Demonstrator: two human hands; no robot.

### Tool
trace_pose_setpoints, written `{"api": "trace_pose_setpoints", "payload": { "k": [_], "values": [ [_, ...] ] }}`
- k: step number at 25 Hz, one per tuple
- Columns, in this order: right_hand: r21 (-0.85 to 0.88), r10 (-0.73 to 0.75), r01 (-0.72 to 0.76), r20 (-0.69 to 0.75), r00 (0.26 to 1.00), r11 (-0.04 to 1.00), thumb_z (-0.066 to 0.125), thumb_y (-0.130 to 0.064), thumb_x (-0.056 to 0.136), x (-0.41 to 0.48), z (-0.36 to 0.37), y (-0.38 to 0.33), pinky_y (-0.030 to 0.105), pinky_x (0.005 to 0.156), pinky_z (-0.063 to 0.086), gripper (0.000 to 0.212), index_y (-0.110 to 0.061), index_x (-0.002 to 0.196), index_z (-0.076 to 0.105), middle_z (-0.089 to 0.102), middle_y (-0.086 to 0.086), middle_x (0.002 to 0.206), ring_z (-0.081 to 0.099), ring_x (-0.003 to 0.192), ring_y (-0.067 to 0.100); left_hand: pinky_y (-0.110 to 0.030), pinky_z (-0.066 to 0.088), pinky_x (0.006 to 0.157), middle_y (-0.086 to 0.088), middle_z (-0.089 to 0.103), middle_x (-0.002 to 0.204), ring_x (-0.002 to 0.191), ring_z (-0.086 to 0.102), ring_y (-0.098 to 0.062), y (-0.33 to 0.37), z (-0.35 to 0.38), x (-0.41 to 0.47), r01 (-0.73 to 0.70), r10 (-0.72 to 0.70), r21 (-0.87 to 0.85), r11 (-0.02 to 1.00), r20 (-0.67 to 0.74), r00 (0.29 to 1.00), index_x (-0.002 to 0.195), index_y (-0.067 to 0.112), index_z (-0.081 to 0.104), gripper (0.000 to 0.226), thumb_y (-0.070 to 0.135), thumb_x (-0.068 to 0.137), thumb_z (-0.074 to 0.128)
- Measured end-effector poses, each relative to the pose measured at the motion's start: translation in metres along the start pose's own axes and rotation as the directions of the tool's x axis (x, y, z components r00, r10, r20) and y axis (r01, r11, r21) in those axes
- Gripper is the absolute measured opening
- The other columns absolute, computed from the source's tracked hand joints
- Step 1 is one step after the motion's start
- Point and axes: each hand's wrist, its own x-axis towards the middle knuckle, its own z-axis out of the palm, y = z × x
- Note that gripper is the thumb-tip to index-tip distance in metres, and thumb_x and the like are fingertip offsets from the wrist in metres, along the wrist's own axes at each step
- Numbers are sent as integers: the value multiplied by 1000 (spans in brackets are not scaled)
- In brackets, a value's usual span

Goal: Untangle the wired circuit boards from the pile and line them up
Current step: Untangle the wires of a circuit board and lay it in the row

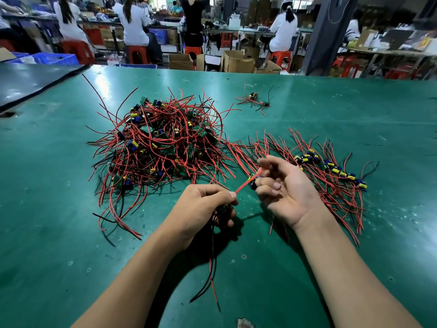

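Left grip [205,204] is closed round one board [223,209], its wires hanging. Right grip [281,185] pinches a red wire [244,184] stretched between the two. Risk: a harder pull may tear a solder joint or snag the row [331,171] just beside the right grip. The pile [160,147] lies clear to the left. The bare counter [260,268] toward the person offers working room.

No text, label, brand or number can be read. The circuit boards [205,133] in the pile may carry printing, but they are too small and blurred to tell. The cardboard boxes [237,62] beyond the desk [331,110] show only plain, illegible faces.
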Motion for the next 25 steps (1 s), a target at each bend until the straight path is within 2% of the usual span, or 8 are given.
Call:
{"api": "trace_pose_setpoints", "payload": {
  "k": [5,10,13,15,17,21,23,25],
  "values": [
    [-357,-102,97,4,995,929,73,-52,74,5,0,14,15,36,27,54,-5,100,73,48,-5,64,32,42,3,-24,52,52,-12,67,67,51,62,-21,-1,-2,4,7,-9,-48,999,-43,999,80,5,68,18,15,93,61],
    [-612,-104,143,99,990,778,78,-27,82,3,-3,29,18,41,36,28,-6,101,77,64,-2,70,46,47,7,-26,55,54,-14,72,76,56,66,-22,2,-3,5,6,-19,-132,991,-95,995,87,6,67,12,15,93,61],
    [-811,-173,266,206,963,521,71,-15,93,0,-4,31,17,53,44,11,-11,101,77,72,-4,76,59,64,10,-34,56,67,-14,75,87,66,71,-25,8,-6,4,7,-27,-204,979,-96,995,91,10,63,9,17,94,58],
    [-830,-115,355,339,934,430,72,-13,92,-3,-3,33,10,57,46,9,-11,100,76,71,-11,70,62,64,1,-37,56,70,-14,75,94,70,72,-22,15,-7,4,-31,0,-264,964,-115,993,90,13,60,11,20,96,54],
    [-809,-44,375,400,915,452,79,-18,87,-8,0,37,12,56,48,4,-17,89,75,70,-9,69,62,60,0,-37,53,70,-11,75,102,72,70,-19,19,-10,3,-82,36,-291,953,-161,986,94,13,58,13,24,97,52],
    [-805,-146,405,381,913,434,75,-52,82,-10,8,44,15,45,40,29,-25,77,68,61,-9,61,52,47,3,-57,41,105,-8,73,111,110,64,-35,22,-14,3,-94,24,-340,936,-203,979,108,11,56,21,29,98,51],
    [-747,-228,440,377,898,498,67,-54,88,-7,10,46,17,46,37,34,-23,75,67,60,-6,64,49,49,7,-49,43,103,-8,73,112,106,66,-28,22,-13,2,-62,-1,-358,932,-172,985,116,3,58,34,30,96,54],
    [-622,-253,423,346,903,659,63,-45,90,-6,13,44,18,44,35,31,-22,69,65,58,-1,64,44,45,9,-39,52,90,-7,73,110,97,68,-22,20,-15,3,-71,19,-401,913,-132,991,108,7,62,24,24,91,59]
  ]
}}
